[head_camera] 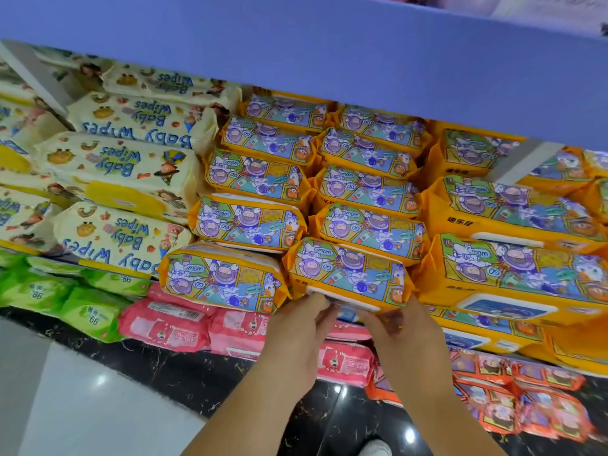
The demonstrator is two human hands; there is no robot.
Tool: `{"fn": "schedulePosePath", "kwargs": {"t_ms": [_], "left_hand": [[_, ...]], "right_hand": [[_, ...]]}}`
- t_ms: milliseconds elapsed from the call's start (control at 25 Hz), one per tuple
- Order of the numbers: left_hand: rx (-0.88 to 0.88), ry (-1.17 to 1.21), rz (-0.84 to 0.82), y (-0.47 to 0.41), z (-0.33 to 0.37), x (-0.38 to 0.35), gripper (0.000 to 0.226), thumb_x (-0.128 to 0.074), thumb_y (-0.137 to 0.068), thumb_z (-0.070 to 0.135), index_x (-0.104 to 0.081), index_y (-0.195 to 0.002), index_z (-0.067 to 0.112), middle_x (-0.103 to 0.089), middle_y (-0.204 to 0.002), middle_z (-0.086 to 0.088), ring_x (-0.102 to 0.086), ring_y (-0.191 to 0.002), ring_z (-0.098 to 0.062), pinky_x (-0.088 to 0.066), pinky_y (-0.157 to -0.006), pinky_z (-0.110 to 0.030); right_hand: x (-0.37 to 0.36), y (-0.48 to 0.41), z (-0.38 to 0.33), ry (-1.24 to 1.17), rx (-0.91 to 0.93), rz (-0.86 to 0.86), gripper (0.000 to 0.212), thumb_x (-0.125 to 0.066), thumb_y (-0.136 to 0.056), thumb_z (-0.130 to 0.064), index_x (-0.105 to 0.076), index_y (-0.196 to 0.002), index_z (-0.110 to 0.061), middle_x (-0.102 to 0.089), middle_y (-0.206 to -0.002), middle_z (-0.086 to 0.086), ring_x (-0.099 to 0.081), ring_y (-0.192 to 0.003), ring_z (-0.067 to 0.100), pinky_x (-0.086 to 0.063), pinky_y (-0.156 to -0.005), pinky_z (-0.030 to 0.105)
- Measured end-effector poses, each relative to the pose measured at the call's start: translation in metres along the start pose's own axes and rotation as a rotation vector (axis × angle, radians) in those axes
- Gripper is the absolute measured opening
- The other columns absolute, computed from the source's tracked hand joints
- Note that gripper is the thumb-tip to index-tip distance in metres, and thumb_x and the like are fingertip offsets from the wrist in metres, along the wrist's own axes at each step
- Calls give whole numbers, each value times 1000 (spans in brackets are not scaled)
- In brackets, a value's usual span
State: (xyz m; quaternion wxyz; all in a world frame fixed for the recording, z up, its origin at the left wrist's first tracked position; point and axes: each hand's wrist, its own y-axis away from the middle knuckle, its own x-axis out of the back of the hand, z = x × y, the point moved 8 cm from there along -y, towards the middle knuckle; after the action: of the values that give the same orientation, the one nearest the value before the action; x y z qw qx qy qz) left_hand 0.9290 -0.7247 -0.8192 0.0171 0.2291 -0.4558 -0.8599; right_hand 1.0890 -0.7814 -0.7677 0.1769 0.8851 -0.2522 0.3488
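An orange wipes pack (pixel 348 274) with cartoon astronauts sits at the front of the middle column on a store shelf. My left hand (pixel 296 334) reaches up to its lower front edge, fingertips under the white lid strip. Just right of it, my right hand (pixel 391 327) touches the same edge. The fingertips of both hands are hidden under the pack, so the hold itself is not visible. Matching orange packs (pixel 227 278) lie beside and behind it in rows.
Yellow Baby Wipes packs (pixel 121 238) fill the shelf's left. Larger orange packs (pixel 519 274) stand right. Below lie green packs (pixel 88 311), pink packs (pixel 171 327) and red-orange packs (pixel 526 399). A blue shelf board (pixel 329 51) overhangs above. Dark marble floor (pixel 184 376) is underneath.
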Motion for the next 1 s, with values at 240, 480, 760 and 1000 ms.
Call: {"fn": "schedulePosePath", "kwargs": {"t_ms": [240,480,760,1000], "left_hand": [[27,-103,4,11,-3,10,24,-66,-90,-8,-65,-114,-8,-73,-95,-14,-73,-87,-21,-59,-99,-38],[112,-402,-7,47,3,34,55,-75,-67,10,-58,-119,7,-73,-106,-13,-71,-93,-22,-63,-80,-30],[-97,-1213,-123,156,78,77,74,-81,-80,30,-43,-143,30,-53,-139,7,-54,-124,-12,-45,-103,-28],[-126,-1034,-52,289,133,126,88,-86,-81,36,-36,-154,35,-47,-145,10,-47,-135,-13,-43,-108,-31]], "right_hand": [[-8,12,13,-69,-133,-38,26,-80,-82,-32,-60,-97,-28,-71,-79,-10,-66,-71,6,-52,-65,29],[-10,46,3,-75,-214,-75,31,-82,-81,-33,-59,-99,-23,-67,-82,-5,-66,-72,11,-49,-62,26],[26,95,-84,-71,-104,-351,60,-77,-86,-38,-52,-139,-24,-56,-135,-10,-53,-127,15,-43,-111,43],[45,143,-182,-65,96,-672,56,-74,-88,-38,-49,-138,-35,-52,-134,-17,-48,-127,5,-35,-102,25]]}}
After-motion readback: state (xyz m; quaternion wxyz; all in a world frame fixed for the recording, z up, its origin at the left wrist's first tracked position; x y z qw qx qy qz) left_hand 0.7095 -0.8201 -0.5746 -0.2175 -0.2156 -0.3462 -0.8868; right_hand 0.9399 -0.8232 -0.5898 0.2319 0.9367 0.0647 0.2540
